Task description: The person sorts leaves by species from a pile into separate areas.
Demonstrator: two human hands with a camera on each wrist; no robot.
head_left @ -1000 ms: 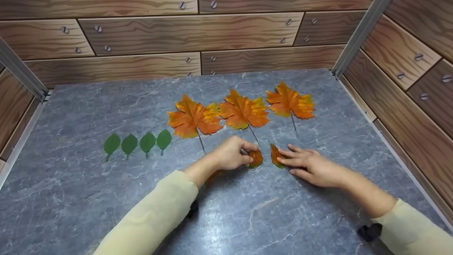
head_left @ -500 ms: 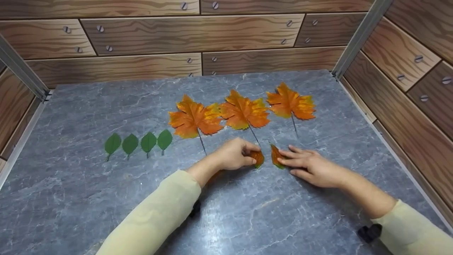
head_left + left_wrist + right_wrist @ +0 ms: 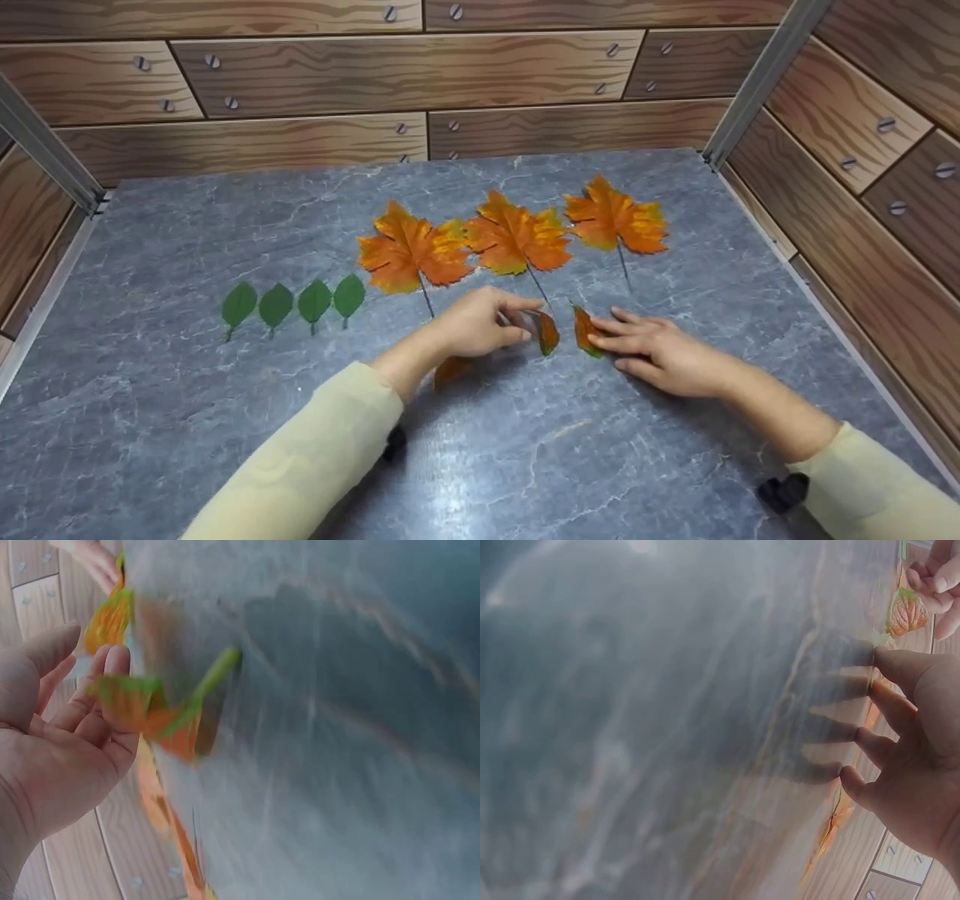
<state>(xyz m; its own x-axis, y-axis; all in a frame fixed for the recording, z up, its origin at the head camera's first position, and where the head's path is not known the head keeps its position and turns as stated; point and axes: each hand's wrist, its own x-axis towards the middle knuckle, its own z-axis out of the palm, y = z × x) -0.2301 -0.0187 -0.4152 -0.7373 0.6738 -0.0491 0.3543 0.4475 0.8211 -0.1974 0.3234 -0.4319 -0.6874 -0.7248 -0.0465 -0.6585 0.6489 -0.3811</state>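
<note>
My left hand (image 3: 480, 321) hovers just left of a small orange-brown leaf (image 3: 549, 333), thumb and fingers apart with nothing between them. That leaf stands curled on the table; its veined face (image 3: 907, 613) shows in the right wrist view. My right hand (image 3: 667, 352) rests its spread fingertips on a second small orange-brown leaf (image 3: 585, 330), partly covering it. Under my left wrist lies a third small orange leaf (image 3: 451, 370), partly hidden; it is blurred in the left wrist view, where its green stem (image 3: 217, 675) sticks out.
Behind the hands, three large orange maple leaves with stems lie in a row: left (image 3: 412, 251), middle (image 3: 517, 236) and right (image 3: 615, 217). Several green leaves (image 3: 315, 301) line up at the left on the grey marbled table (image 3: 187, 435). Wood-patterned walls (image 3: 405, 71) enclose the back and sides.
My left hand has let go of the small orange-brown leaf and drawn back slightly left, uncovering more of the leaf under the wrist. The right hand has stayed put.
</note>
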